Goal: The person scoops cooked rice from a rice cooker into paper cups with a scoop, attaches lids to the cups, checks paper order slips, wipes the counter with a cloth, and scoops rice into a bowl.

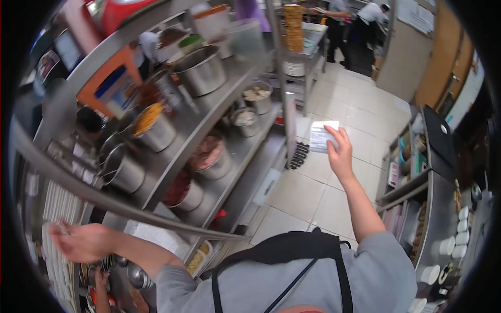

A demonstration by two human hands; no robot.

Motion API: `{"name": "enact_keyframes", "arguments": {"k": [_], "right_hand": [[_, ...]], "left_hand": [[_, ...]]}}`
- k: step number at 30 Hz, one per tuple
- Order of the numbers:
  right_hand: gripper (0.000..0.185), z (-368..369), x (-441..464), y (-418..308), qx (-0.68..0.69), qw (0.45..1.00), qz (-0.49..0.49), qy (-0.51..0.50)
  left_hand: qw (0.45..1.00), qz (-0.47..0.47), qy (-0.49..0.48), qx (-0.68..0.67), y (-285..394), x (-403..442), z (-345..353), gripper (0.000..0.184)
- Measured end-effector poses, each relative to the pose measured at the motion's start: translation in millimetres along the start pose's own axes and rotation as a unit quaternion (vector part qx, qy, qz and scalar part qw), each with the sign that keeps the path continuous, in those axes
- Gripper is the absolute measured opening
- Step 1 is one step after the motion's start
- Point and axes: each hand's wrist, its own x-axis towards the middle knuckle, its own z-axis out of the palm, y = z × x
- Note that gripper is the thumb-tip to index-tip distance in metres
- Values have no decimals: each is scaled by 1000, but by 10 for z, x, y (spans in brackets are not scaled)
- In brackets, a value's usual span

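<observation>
My right hand (pixel 340 156) is stretched forward over the tiled floor, its fingers closed on a white printed paper slip (pixel 319 137). Out to the left, my left hand (pixel 83 242) is beside a tall stack of white plates (pixel 55 208). Motion blurs its fingers, and I cannot tell whether they touch the plates or hold anything.
A steel shelf unit (pixel 224 109) on the left bears metal pots of food, including one with orange shreds (pixel 151 122). Another person's hand (pixel 102 281) is at lower left. White cups (pixel 462 237) line the right counter. Two people (pixel 370 14) stand at the back.
</observation>
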Motion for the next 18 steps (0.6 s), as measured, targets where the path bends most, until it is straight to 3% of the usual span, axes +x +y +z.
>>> {"name": "enact_keyframes", "arguments": {"k": [1,2,3,4,5,6,7,8,11,12,15,18], "right_hand": [[40,-104,52,56,13,1000,-8,14],[45,-190,99,133,41,999,-11,2],[50,-267,143,211,70,997,-15,-9],[48,-349,149,281,77,996,-29,-38],[44,-463,147,282,129,985,-10,-114],[37,-533,159,326,172,969,-42,-173],[30,-642,166,399,172,950,-35,-259],[28,-691,159,506,185,945,-16,-269],[24,-812,298,1028,180,948,33,-258],[24,-827,378,1231,165,955,61,-239],[24,-846,710,1668,109,961,33,-252],[25,-791,1218,2173,65,964,7,-259]], "left_hand": [[992,-51,-85,-83,389,-544,220,23],[943,-130,-228,-204,774,-987,508,29],[868,-305,-335,-204,1133,-1475,691,38],[761,-461,-426,-163,1492,-1962,875,50],[643,-544,-474,-258,1777,-2327,1155,54],[510,-653,-422,-369,1967,-2837,1256,56],[417,-704,-433,-378,2091,-3171,1344,50],[320,-747,-439,-383,2214,-3395,1461,45],[274,-731,-557,-283,2489,-3707,1916,14],[271,-730,-558,-285,2548,-3825,2049,14],[340,-679,-610,-228,2648,-4321,2390,12],[332,-710,-582,-215,2522,-4882,2837,12]]}}
